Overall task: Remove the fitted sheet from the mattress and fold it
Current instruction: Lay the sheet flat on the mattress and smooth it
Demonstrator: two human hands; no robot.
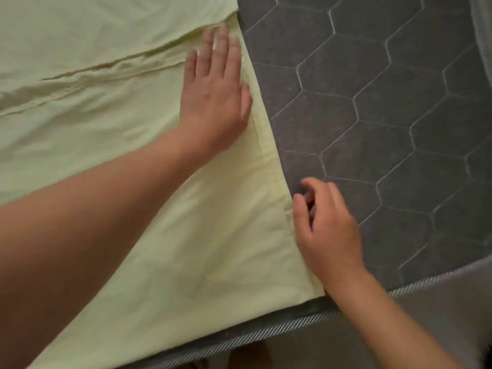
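Sheet (111, 145) lies folded on the mattress (386, 107); left hand (215, 102) presses flat, right hand (326, 227) hovers loosely curled, empty; uneven smoothing could skew the edges.

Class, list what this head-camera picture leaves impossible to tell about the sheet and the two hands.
- Sheet: full extent and fold count, cut off by the left and top edges, in head view.
- Sheet under the left hand and forearm: covered.
- Right hand: motion-blurred; whether its fingers touch the sheet's edge is unclear.
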